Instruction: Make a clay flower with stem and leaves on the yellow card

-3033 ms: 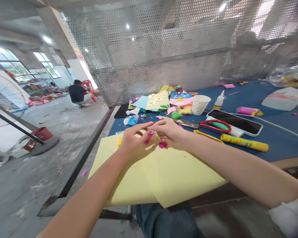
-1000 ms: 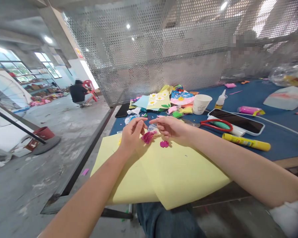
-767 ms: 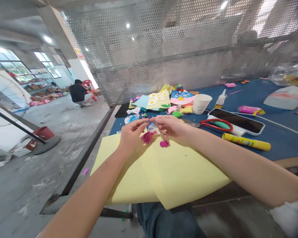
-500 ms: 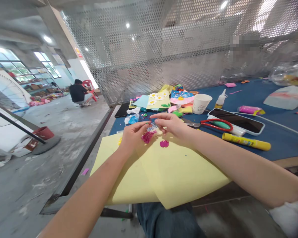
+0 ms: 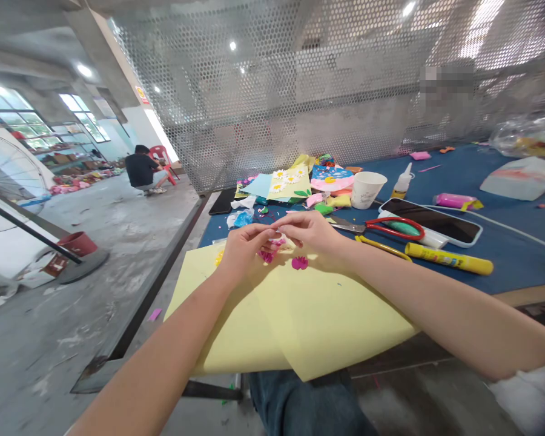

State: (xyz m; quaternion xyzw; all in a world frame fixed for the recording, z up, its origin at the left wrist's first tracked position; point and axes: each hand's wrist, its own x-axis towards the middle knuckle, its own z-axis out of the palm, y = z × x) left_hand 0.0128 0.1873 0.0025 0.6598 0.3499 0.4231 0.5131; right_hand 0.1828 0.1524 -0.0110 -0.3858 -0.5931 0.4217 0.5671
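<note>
Over the yellow paper [image 5: 318, 321], my left hand [image 5: 245, 245] and my right hand [image 5: 311, 230] meet at their fingertips. Both are closed in a pinch, and whatever lies between the fingers is hidden. Beneath the left fingers sits a magenta frilled piece [image 5: 266, 257], partly covered, which looks like soft clay. A smaller magenta piece with a toothed edge [image 5: 300, 263] lies on the paper just below my right hand. At the paper's left edge, a bit of yellow [image 5: 218, 258] shows beside my left hand.
Red-handled scissors [image 5: 393, 227], a phone [image 5: 436, 221] and a yellow glue stick [image 5: 449, 259] lie at right. Behind the hands stand a paper cup [image 5: 367, 189] and a glue bottle [image 5: 402, 181], near daisy-decorated cards [image 5: 290, 181]. A dark phone [image 5: 221, 202] lies far left. Another person [image 5: 142, 169] squats beyond.
My right hand has moved slightly left and its fingertips now touch those of my left. A small green bit visible at my left fingertips before is now hidden.
</note>
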